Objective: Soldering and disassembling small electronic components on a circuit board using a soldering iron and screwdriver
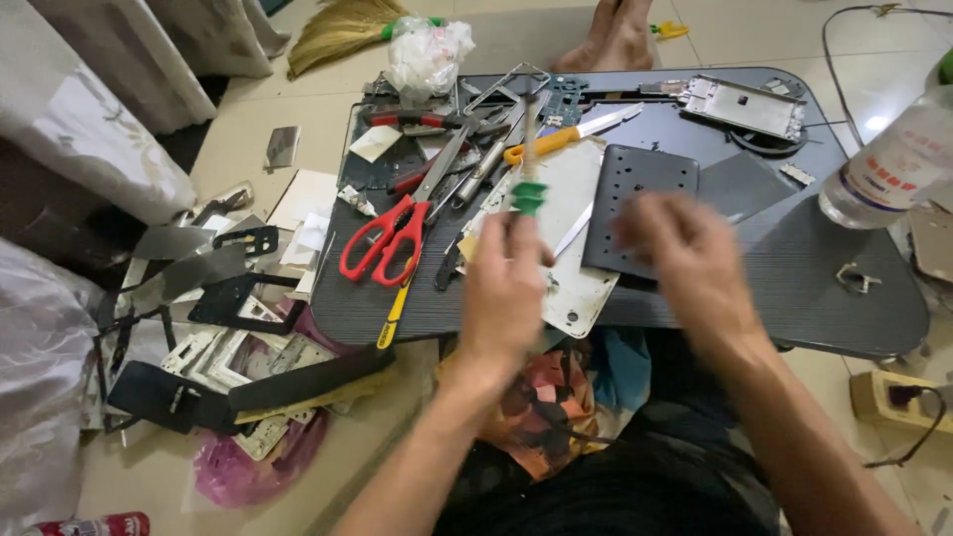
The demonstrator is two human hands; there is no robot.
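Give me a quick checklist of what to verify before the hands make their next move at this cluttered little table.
1. Left hand grips the green-handled screwdriver: ok, held upright.
2. Right hand free: cannot tell, it is blurred.
3. Dark perforated plate within reach: ok, just beyond the right hand.
4. Red scissors clear of the hands: ok, lying to the left, blades closed.
5. Plastic bottle stable: cannot tell, its base sits at the table's right edge.
6. Table tidy: not ok, tools piled at the far left.

Left hand [504,283] clenched, right hand [685,260] blurred, fingers curled.
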